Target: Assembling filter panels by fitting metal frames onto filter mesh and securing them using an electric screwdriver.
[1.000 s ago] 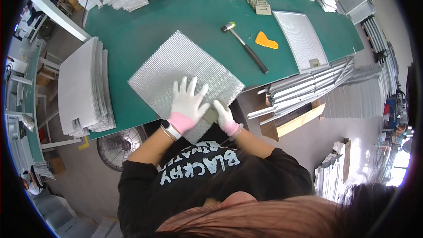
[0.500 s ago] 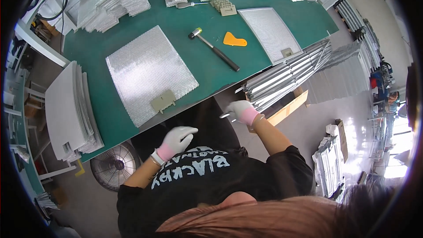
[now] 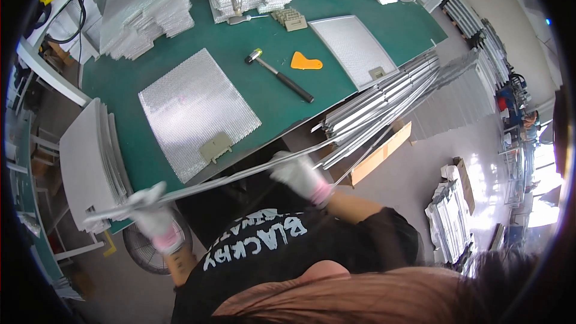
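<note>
A long, thin silvery metal frame strip (image 3: pixel 234 176) stretches across in front of me, tilted along the table's front edge. My right hand (image 3: pixel 297 177), in a white glove with a pink cuff, is closed around its middle stretch. Toward its left end, my left hand (image 3: pixel 153 219), gloved alike and smeared by motion, is closed on the strip with one finger sticking up. Beyond the strip lies a silvery mesh panel (image 3: pixel 195 114) on the table, with a grey-green plastic plate (image 3: pixel 215 146) at its near edge.
On the green table (image 3: pixel 258 108) lie a hammer (image 3: pixel 279 76), an orange scraper (image 3: pixel 306 61) and a framed mesh panel (image 3: pixel 354 48). White panels (image 3: pixel 90 162) stand at the left edge. Bundled metal strips (image 3: pixel 384 99) lie at the right. A floor fan (image 3: pixel 144 246) stands below my left arm.
The long metal strip has come out from the bundle at the right and now spans both hands. My left hand has moved left and down; my right hand has moved left and slightly down.
</note>
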`<state>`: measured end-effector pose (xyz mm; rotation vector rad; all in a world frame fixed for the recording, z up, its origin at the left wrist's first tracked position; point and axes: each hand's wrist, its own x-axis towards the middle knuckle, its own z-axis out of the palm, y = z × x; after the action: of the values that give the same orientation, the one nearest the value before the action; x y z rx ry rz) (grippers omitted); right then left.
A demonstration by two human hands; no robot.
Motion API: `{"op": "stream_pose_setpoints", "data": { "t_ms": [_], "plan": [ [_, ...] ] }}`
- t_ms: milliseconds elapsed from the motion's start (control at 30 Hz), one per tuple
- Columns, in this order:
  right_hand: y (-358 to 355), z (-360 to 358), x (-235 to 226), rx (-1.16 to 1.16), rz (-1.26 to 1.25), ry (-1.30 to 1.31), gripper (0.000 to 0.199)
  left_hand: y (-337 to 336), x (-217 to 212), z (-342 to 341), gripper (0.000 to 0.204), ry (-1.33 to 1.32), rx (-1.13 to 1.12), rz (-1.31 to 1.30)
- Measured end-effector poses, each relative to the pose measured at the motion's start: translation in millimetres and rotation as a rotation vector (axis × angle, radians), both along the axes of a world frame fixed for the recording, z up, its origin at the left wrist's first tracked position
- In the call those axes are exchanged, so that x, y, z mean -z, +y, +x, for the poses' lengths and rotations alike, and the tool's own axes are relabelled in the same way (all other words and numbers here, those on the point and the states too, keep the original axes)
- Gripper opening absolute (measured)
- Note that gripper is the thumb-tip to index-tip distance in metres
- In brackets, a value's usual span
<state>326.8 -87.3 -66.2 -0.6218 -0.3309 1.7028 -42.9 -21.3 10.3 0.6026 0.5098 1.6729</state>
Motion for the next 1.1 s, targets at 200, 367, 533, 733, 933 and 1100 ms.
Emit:
{"op": "stream_pose_setpoints", "data": {
  "t_ms": [200,367,533,733,933,1100],
  "plan": [
    [-7.8,156.7,-51.6,0.748,0.076,0.022,0.037,-20.6,-38.5,-92.5,0.051,0.54,-0.445,0.299],
    [20.3,153.8,-165.3,0.902,0.376,0.009,0.023,-21.3,-15.5,-16.5,0.063,0.772,-0.138,0.039],
    [124.9,42.1,-162.3,0.337,0.368,-0.042,0.021,-44.5,21.5,34.0,0.057,0.733,0.058,-0.106],
    [204.2,-6.9,-62.3,0.097,0.013,-0.035,0.017,-56.3,46.8,51.4,0.039,1.152,-0.168,-0.226],
    [169.6,9.8,-6.2,-0.178,0.579,-1.103,0.01,-75.0,47.0,128.4,0.052,0.749,0.097,-0.141],
    [85.2,-24.2,-64.0,-0.129,0.2,-1.128,0.032,-31.5,81.4,198.4,0.042,-0.079,0.465,-0.399]
  ]
}}
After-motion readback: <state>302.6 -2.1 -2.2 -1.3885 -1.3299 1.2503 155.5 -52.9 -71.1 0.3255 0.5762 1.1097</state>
